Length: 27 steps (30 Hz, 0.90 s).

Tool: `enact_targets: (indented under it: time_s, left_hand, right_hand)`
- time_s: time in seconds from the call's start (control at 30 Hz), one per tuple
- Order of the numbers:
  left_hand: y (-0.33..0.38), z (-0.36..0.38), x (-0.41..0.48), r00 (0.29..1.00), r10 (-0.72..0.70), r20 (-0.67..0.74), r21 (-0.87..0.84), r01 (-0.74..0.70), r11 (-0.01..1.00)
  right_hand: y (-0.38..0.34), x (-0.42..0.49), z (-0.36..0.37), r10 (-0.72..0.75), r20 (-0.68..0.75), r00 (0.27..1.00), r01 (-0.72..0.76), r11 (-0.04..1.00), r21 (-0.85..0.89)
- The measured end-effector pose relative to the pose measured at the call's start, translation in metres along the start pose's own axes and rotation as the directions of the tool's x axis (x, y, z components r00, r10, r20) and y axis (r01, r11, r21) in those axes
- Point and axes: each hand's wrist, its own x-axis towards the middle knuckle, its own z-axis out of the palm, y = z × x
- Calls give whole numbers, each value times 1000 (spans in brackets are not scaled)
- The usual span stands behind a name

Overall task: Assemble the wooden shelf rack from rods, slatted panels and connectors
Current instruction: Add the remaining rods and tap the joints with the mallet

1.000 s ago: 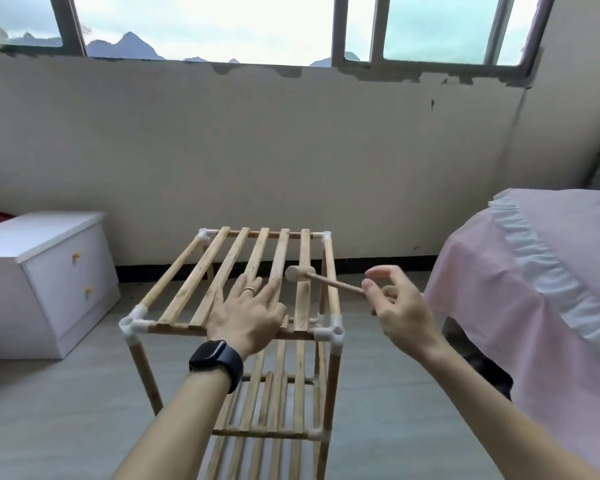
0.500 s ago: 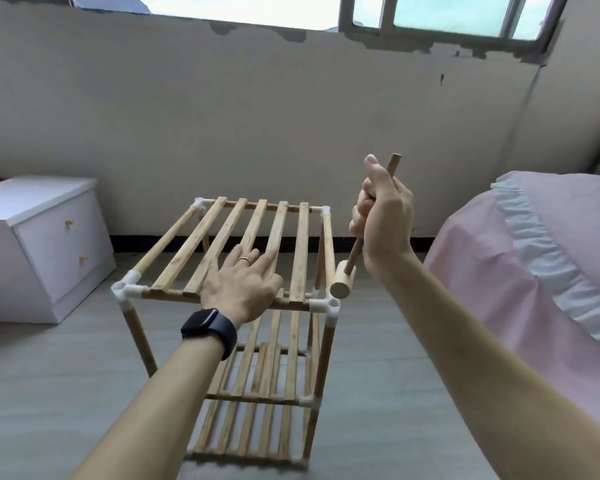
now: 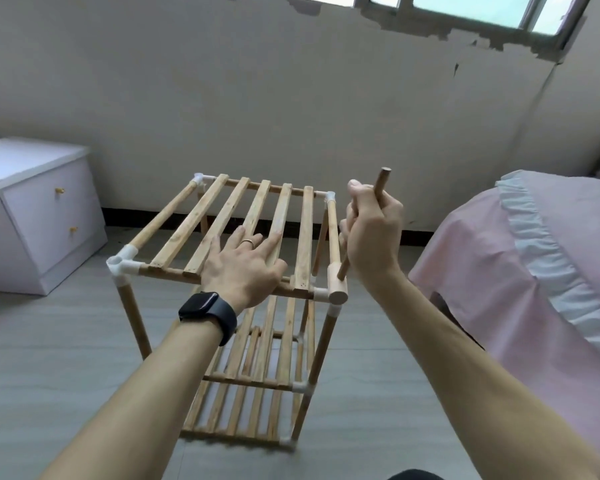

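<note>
A wooden shelf rack (image 3: 184, 233) stands upright on the floor, with three slatted tiers joined by white corner connectors (image 3: 121, 266). My left hand (image 3: 245, 266) lies flat, fingers straight, on the top tier's slats near the front rail. My right hand (image 3: 373, 233) grips the handle of a small wooden mallet (image 3: 337, 287). The mallet head points down and sits on the top front right connector (image 3: 321, 294). The handle's end sticks up above my fist.
A white two-drawer cabinet (image 3: 45, 216) stands at the left against the wall. A bed with a pink cover and white ruffle (image 3: 541, 271) fills the right side, close to the rack. Grey floor (image 3: 49, 358) surrounds the rack.
My right hand swung the mallet from lying across the top slats to upright, then brought its head down onto the front right connector. My left hand stayed pressed on the slats.
</note>
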Motion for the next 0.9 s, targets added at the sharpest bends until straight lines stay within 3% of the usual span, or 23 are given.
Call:
enact_targets:
  time_s: [0.07, 0.2, 0.43, 0.5, 0.6, 0.63, 0.7, 0.77, 0.8, 0.83, 0.9]
  left_hand:
    - [1, -1, -1, 1000, -9, -12, -2, 9, 1000]
    - [0, 2, 2, 1000, -9, -18, -24, 9, 1000]
    - [2, -2, -1, 1000, 6, -10, -42, -7, 999]
    - [6, -10, -9, 994, 34, -99, -84, -42, 996]
    - [20, -25, -33, 933, 57, -354, -193, -133, 972]
    - [27, -32, -43, 930, 60, -362, -268, -166, 949]
    - [40, -39, -56, 984, 94, -153, -578, -166, 799]
    - [49, -39, -66, 989, 138, 57, -869, -18, 494]
    - [48, -37, -69, 993, 104, 51, -915, 5, 402]
    - [45, -37, -71, 998, 59, 9, -926, -14, 376]
    - [34, -33, -73, 992, 12, -126, -896, -119, 428]
  right_hand:
    - [5, 1, 1, 12, 47, 999, -9, 999, -52]
    - [-18, 23, -1, -117, 20, 993, 111, 976, 187]
    - [15, -6, -12, 4, -7, 1000, -4, 994, 109]
    - [6, -8, -14, 9, -54, 998, 0, 986, 167]
    - [-7, -14, -21, 62, -113, 992, -5, 893, 449]
    - [-11, -17, -22, 65, -112, 992, 3, 853, 522]
    - [-17, -26, -21, 74, -70, 995, -17, 801, 599]
    - [-13, -41, -28, 86, -11, 996, -70, 874, 482]
    - [-10, -50, -38, 98, 28, 995, -102, 930, 353]
    - [-7, -58, -51, 129, 73, 989, -141, 968, 209]
    - [-4, -74, -85, 249, 174, 953, -247, 968, -31]
